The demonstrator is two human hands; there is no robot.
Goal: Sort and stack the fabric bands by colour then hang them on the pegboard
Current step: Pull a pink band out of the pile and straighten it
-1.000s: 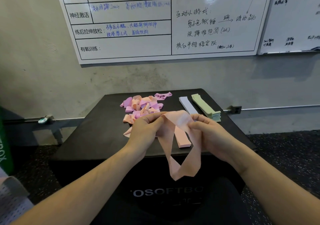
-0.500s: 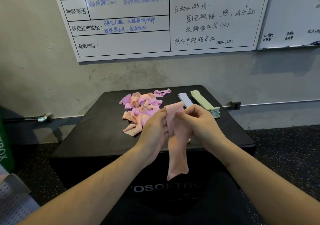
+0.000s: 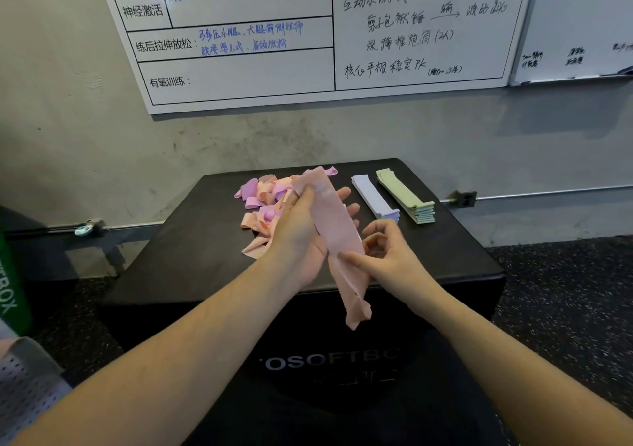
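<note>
Head view: left hand (image 3: 301,240) is lying palm-up, fingers nearly straight, carrying a peach fabric band (image 3: 334,226) flattened along it, thumb resting on the upper end. Band's long axis is running away from the person, tail dangling off the near side over the black soft box (image 3: 445,250) serving as counter. Right hand (image 3: 383,253) is nearer that tail, thumb and fingers pinching the band's lower part. Unsorted pink-and-peach pile (image 3: 263,202) is sitting just beyond-left; lavender stack (image 3: 373,197) and green stack (image 3: 406,195) beyond-right.
</note>
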